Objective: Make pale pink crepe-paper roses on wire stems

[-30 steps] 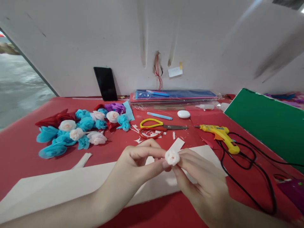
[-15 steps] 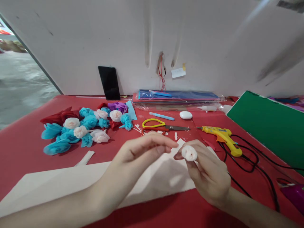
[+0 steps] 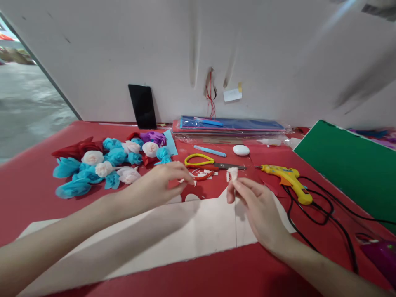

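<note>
White flower (image 3: 233,171), room leftward, paper (image 3: 210,227) edge below

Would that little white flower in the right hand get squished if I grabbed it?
Probably: the white flower looks soft and papery, with crumpled folds, so a squeeze might crush it. It's likely light too, since the right hand just pinches it in its fingertips.

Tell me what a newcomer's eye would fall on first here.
Probably the cluster of blue, white, red and purple flowers on the left of the red table. Next, perhaps, the bright yellow glue gun lying on the right, beside the large green board. Nearer the middle, the right hand holds a small white flower above a pale sheet.
</note>
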The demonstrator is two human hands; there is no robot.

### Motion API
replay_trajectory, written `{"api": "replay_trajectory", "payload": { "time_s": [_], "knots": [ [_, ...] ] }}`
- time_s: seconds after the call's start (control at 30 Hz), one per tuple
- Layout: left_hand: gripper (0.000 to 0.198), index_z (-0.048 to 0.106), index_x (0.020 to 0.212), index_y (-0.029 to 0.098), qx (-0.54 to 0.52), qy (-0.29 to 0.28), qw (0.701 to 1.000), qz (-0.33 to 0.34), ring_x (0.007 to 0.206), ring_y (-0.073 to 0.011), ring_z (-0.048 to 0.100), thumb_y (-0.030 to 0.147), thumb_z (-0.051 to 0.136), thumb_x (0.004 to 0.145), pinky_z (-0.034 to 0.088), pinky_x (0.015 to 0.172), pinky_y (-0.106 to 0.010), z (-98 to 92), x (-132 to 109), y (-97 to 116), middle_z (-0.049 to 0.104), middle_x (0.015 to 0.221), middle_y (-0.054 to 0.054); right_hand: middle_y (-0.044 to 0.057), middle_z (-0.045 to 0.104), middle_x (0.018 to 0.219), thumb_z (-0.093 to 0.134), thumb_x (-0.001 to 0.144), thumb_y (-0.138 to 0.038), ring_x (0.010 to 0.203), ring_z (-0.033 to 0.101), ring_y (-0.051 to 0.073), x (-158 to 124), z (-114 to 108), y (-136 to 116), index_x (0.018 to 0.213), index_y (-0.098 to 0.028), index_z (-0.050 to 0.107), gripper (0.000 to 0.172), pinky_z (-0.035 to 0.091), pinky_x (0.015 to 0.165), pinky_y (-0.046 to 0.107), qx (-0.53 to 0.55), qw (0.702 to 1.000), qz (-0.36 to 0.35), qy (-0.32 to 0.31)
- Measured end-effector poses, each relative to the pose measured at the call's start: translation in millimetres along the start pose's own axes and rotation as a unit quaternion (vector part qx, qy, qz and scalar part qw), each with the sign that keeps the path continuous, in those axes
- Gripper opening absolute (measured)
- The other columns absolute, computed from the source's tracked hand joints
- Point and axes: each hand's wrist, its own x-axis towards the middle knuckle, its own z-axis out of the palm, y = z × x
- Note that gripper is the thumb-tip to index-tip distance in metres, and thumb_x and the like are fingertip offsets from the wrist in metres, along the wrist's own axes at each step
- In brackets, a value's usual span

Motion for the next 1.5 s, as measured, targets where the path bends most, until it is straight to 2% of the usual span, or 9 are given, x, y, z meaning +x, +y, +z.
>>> {"api": "replay_trajectory", "payload": {
  "time_s": [0.1,0.2,0.4,0.53,0.67,0.87,1.17,1.33,1.5],
  "knots": [
    [0.021,0.071,0.11,0.018,0.053,-0.046,0.997,0.014,0.095,-0.0212,0.072,0.038,0.066,0.104,0.063,0.087,-0.042,18.5,-12.5,-20.5,0.074,0.109,-0.006,-0.001,0.06,0.054,0.065,0.086,-0.039,0.05,0.055,0.013,0.1,6.2,13.0,0.062,-0.019,0.064,0.03,0.038,0.046,0.025,0.051,0.993,0.095,-0.044],
    [0.021,0.071,0.114,0.018,0.098,-0.044,0.994,0.011,0.099,-0.0224,0.072,0.036,0.067,0.104,0.063,0.089,-0.044,35.3,-22.7,-30.7,0.073,0.115,-0.007,-0.002,0.058,0.054,0.067,0.086,-0.045,0.048,0.05,0.011,-3.5,10.4,25.4,0.064,-0.018,0.063,0.035,0.035,0.046,0.024,0.089,0.982,0.153,-0.071],
    [0.023,0.07,0.118,0.019,0.134,-0.026,0.991,-0.007,0.103,-0.0237,0.072,0.036,0.068,0.103,0.063,0.092,-0.046,44.7,-29.3,-38.9,0.072,0.12,-0.008,-0.006,0.06,0.066,0.069,0.102,-0.044,0.055,0.056,0.01,-9.4,8.9,44.0,0.077,-0.017,0.064,0.037,0.048,0.054,0.024,0.104,0.973,0.173,-0.109],
    [0.024,0.07,0.118,0.019,0.11,-0.015,0.994,-0.02,0.101,-0.0231,0.072,0.037,0.068,0.103,0.063,0.091,-0.045,45.7,-29.4,-36.9,0.073,0.12,-0.008,0.0,0.072,0.089,0.067,0.106,-0.039,0.069,0.068,0.014,-9.6,6.4,54.7,0.102,-0.015,0.07,0.025,0.06,0.065,0.03,0.09,0.971,0.181,-0.124],
    [0.024,0.069,0.12,0.019,0.082,0.013,0.996,-0.038,0.1,-0.0227,0.072,0.036,0.067,0.104,0.064,0.088,-0.043,48.3,-29.7,-31.0,0.072,0.12,-0.008,0.005,0.075,0.106,0.067,0.106,-0.039,0.083,0.073,0.018,-8.7,5.3,59.1,0.116,-0.016,0.07,0.025,0.064,0.074,0.035,0.084,0.971,0.185,-0.128],
    [0.024,0.069,0.118,0.018,0.096,0.037,0.994,-0.024,0.099,-0.0225,0.072,0.038,0.068,0.103,0.064,0.088,-0.043,46.0,-27.7,-34.4,0.073,0.118,-0.008,0.0,0.072,0.088,0.066,0.106,-0.04,0.069,0.068,0.014,-7.9,4.7,59.2,0.101,-0.015,0.07,0.025,0.06,0.065,0.03,0.091,0.973,0.17,-0.13],
    [0.025,0.069,0.119,0.018,0.117,0.033,0.993,0.005,0.101,-0.0233,0.072,0.037,0.068,0.103,0.064,0.091,-0.045,46.9,-24.9,-39.6,0.073,0.119,-0.008,-0.007,0.057,0.061,0.07,0.099,-0.048,0.054,0.053,0.011,-7.6,7.3,50.8,0.073,-0.018,0.063,0.04,0.043,0.054,0.024,0.117,0.975,0.147,-0.122],
    [0.024,0.07,0.117,0.019,0.088,0.03,0.995,-0.037,0.102,-0.0233,0.072,0.038,0.068,0.103,0.063,0.092,-0.045,42.8,-25.0,-35.7,0.073,0.12,-0.008,-0.007,0.056,0.061,0.071,0.098,-0.05,0.053,0.052,0.011,-7.2,7.0,50.0,0.073,-0.018,0.062,0.042,0.042,0.054,0.024,0.122,0.974,0.145,-0.124],
    [0.026,0.069,0.119,0.018,0.02,0.043,0.991,-0.127,0.1,-0.0231,0.072,0.038,0.068,0.103,0.064,0.088,-0.044,41.4,-23.9,-25.8,0.073,0.119,-0.008,-0.007,0.056,0.062,0.068,0.101,-0.048,0.053,0.052,0.01,-6.2,7.4,50.7,0.073,-0.018,0.061,0.042,0.043,0.053,0.024,0.12,0.974,0.145,-0.127]
  ]
}}
